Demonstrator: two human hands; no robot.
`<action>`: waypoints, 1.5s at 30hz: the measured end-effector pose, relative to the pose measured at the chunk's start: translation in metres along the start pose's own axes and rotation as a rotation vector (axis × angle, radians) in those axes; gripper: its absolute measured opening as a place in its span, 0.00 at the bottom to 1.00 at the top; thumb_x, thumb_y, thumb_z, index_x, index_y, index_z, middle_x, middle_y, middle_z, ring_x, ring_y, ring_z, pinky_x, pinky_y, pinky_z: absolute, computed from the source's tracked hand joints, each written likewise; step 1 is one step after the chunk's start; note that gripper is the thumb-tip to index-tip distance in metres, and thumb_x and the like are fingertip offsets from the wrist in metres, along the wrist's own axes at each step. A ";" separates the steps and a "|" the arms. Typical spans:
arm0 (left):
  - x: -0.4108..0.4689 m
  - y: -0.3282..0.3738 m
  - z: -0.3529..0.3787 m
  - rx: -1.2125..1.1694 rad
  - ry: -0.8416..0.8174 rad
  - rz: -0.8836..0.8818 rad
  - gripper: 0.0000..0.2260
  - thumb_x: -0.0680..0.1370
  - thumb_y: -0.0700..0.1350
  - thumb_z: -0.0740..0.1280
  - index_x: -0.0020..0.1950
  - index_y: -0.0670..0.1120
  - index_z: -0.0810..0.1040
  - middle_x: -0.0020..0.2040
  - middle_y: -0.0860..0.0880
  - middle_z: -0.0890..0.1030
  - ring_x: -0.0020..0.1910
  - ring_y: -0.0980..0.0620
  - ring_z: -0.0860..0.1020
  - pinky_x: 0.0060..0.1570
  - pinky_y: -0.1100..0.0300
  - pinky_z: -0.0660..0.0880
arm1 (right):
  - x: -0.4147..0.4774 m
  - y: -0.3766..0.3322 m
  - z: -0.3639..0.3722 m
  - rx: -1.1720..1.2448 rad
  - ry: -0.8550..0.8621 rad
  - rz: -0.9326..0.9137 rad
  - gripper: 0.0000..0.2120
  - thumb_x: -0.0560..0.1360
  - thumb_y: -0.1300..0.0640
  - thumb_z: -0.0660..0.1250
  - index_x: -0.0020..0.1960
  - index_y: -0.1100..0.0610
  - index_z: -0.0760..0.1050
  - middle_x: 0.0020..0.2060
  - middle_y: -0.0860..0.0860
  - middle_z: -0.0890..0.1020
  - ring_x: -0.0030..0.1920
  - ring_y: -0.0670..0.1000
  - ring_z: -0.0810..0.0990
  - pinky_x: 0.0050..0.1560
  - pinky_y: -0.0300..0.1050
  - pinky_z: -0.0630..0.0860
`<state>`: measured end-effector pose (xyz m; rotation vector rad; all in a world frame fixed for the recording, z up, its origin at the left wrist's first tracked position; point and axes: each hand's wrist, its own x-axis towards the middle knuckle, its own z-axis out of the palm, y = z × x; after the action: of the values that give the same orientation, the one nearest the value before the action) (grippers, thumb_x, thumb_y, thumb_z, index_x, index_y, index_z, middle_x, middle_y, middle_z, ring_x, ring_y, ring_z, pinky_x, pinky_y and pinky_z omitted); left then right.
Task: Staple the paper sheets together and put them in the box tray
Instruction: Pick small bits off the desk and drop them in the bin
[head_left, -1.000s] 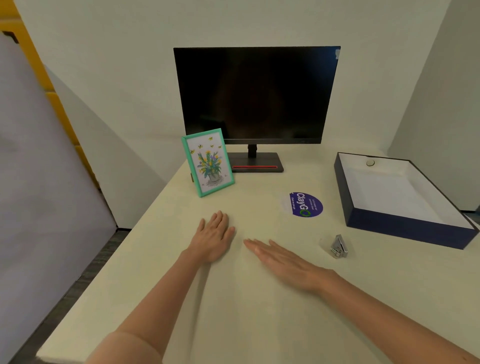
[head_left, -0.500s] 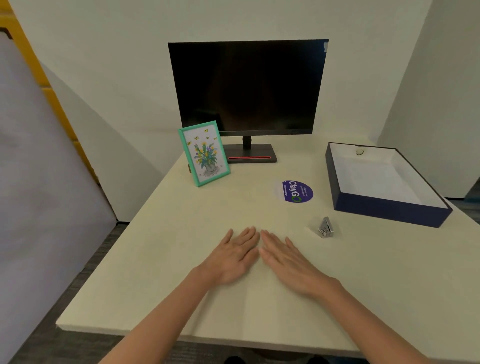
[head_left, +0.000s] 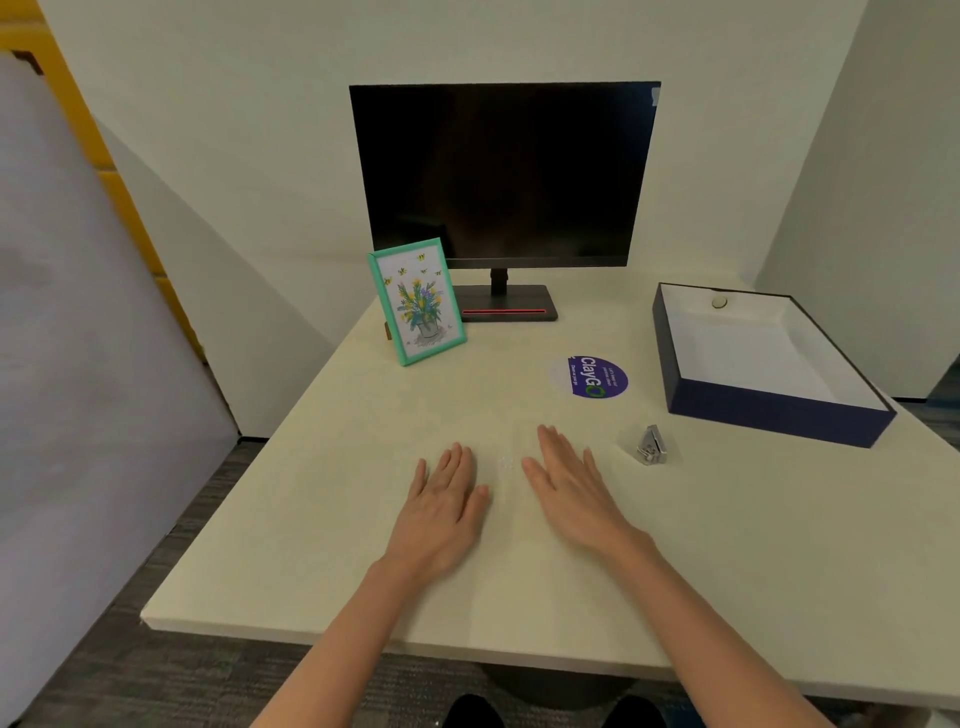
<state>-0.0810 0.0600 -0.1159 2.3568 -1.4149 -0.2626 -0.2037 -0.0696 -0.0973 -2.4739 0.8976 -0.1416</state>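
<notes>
Since the paper sheets didn't show up against the pale top (couldn't tell if they were on it at all), the thing to key on was the small silver metal stapler (head_left: 652, 445). It sat on the cream matte desk (head_left: 311, 519) at about 2 o'clock from the right hand (head_left: 571, 499), near its little-finger side but not touching. Its long axis looked to run roughly 12-to-6, tilted a bit.

The right hand was clearly the nearer one. The left hand (head_left: 441, 512) lay well apart, at 8 o'clock from the stapler. Both hands were flat, palms down, fingers straight and fairly close together, holding nothing.

The stapler looked hard, shiny and wedge-shaped, so my guess is it'd be an easy pinch from the sides. Farther out, at 2 o'clock from it, was the shallow navy blue cardboard box tray (head_left: 769, 415), open-topped with a white lining. A round purple sticker (head_left: 597, 378) lay flat at 11 o'clock from the stapler.
</notes>
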 end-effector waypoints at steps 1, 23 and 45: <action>0.000 0.000 0.000 -0.014 0.008 -0.004 0.26 0.83 0.53 0.46 0.79 0.46 0.45 0.80 0.50 0.47 0.78 0.57 0.43 0.76 0.56 0.36 | 0.008 0.005 -0.005 0.004 0.008 0.013 0.28 0.83 0.46 0.44 0.78 0.55 0.40 0.78 0.50 0.45 0.78 0.46 0.42 0.77 0.48 0.37; 0.000 -0.004 0.002 -0.114 0.050 -0.026 0.25 0.83 0.53 0.47 0.79 0.46 0.47 0.79 0.51 0.49 0.78 0.58 0.45 0.76 0.57 0.37 | -0.038 -0.014 0.038 -0.195 0.008 0.013 0.33 0.80 0.40 0.40 0.78 0.57 0.36 0.78 0.53 0.39 0.77 0.49 0.37 0.76 0.50 0.34; 0.001 -0.006 0.002 -0.227 0.094 -0.045 0.24 0.84 0.51 0.48 0.79 0.48 0.49 0.79 0.53 0.50 0.77 0.61 0.45 0.73 0.63 0.34 | 0.046 0.027 -0.013 0.323 0.027 -0.137 0.18 0.68 0.49 0.75 0.57 0.44 0.79 0.51 0.46 0.70 0.62 0.47 0.65 0.69 0.43 0.62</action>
<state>-0.0759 0.0612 -0.1201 2.1881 -1.2217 -0.3030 -0.1869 -0.1215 -0.1020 -2.2331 0.6568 -0.3404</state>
